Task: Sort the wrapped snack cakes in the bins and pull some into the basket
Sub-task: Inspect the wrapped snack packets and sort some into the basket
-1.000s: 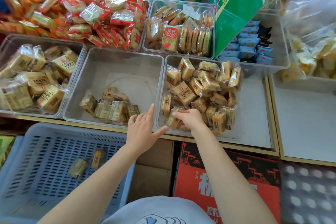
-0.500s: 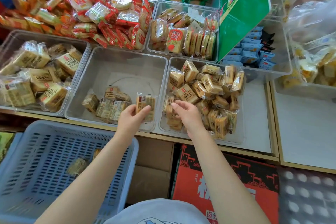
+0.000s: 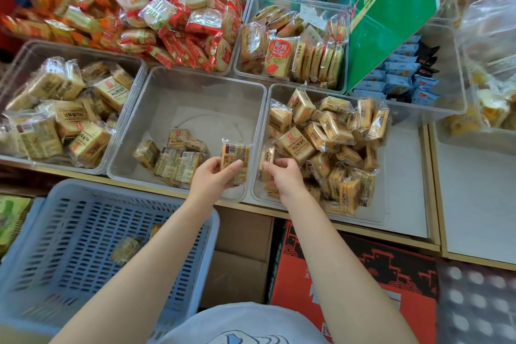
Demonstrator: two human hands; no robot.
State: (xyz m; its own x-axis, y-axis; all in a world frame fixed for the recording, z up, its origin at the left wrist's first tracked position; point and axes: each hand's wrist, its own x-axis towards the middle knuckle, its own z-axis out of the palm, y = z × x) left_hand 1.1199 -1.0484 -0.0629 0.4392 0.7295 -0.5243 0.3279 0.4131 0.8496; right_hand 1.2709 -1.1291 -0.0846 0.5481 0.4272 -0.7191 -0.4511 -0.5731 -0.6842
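The middle bin is the handy reference point here. It's clear plastic, and a small cluster of wrapped cakes sits at its front. The left hand is over the front right corner of that bin, thumb and fingers pinching 1 wrapped cake that stands upright with its barcode label on top. Just right of the middle bin is the right bin, piled with the same kind of yellow cakes. The right hand reaches into its front left corner with fingers curled onto a cake in the pile, though how firm the hold is can't be told from this angle. Left of the middle bin there's another clear bin of bigger yellow packs. Below the middle bin, toward the person, sits a pale blue slotted basket with at least 1 cake on its floor, more partly hidden by the left forearm.
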